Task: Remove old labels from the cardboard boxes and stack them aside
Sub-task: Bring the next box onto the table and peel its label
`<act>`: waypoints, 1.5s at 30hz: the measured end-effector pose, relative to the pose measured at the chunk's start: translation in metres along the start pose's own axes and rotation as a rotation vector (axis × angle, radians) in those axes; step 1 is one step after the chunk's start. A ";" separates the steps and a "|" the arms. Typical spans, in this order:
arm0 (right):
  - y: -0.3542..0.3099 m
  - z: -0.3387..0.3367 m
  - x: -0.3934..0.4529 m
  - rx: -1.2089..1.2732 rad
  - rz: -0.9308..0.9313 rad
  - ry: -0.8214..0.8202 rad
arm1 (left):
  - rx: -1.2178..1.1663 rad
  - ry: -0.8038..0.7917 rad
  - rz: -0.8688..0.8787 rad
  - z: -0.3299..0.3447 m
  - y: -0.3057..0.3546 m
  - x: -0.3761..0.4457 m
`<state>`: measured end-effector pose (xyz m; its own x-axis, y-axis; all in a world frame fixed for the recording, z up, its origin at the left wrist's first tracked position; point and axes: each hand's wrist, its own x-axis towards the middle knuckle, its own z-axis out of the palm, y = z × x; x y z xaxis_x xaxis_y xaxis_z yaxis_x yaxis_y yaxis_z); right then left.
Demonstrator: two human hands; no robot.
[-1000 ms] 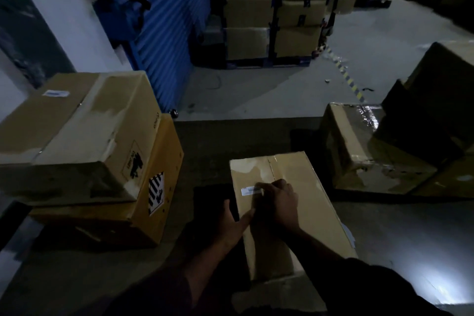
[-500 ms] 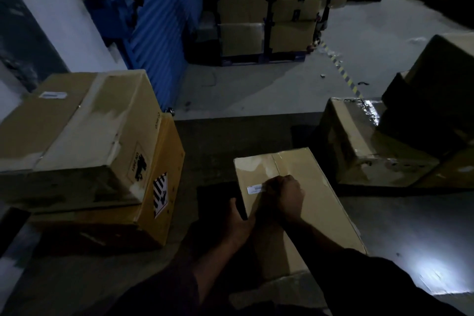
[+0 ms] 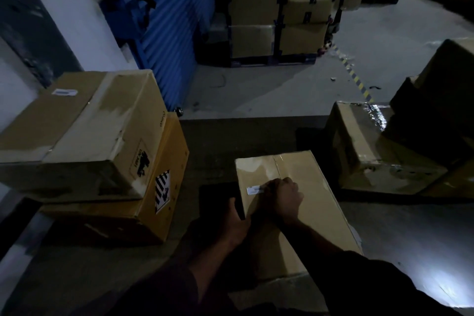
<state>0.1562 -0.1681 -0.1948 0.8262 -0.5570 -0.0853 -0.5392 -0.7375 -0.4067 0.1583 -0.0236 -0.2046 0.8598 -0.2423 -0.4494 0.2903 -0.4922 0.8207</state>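
A: Where is the box point(image 3: 295, 208) they are working on?

B: On the floor point(image 3: 256, 133), right below the camera, long side running away from the person. A small white label point(image 3: 254, 190) sits near its left edge, toward the far end.

A: And the hands?

B: The right hand point(image 3: 283, 197) lies on top of the box, fingers curled, fingertips at the label's right end. It looks like a pinch on the label, but the light is too dim to be sure. The left hand point(image 3: 237, 222) is at the box's left edge, thumb up against the side. Whether its fingers grip the edge I cannot tell.

A: What else is around?

B: Two stacked boxes to the left: the upper box point(image 3: 84, 131) carries its own white label point(image 3: 64, 92) on top, and the lower box point(image 3: 143, 187) has a striped sticker point(image 3: 162, 191) on its side. To the right is a taped box point(image 3: 372, 151) with darker boxes leaning over it. Farther back stand a blue shutter point(image 3: 166, 20) and a pallet of cartons point(image 3: 279, 7).
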 end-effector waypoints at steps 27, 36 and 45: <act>0.006 -0.001 -0.020 0.371 -0.166 0.085 | -0.021 0.022 -0.031 0.002 0.003 -0.004; 0.008 0.000 -0.023 0.346 -0.202 0.046 | -0.014 0.013 -0.057 0.003 0.002 0.000; 0.012 -0.017 -0.042 0.609 -0.198 0.052 | -0.056 0.016 -0.057 0.006 0.000 0.001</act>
<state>0.1121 -0.1600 -0.1812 0.8832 -0.4616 0.0827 -0.1748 -0.4878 -0.8553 0.1562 -0.0284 -0.2072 0.8477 -0.2021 -0.4905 0.3614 -0.4570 0.8128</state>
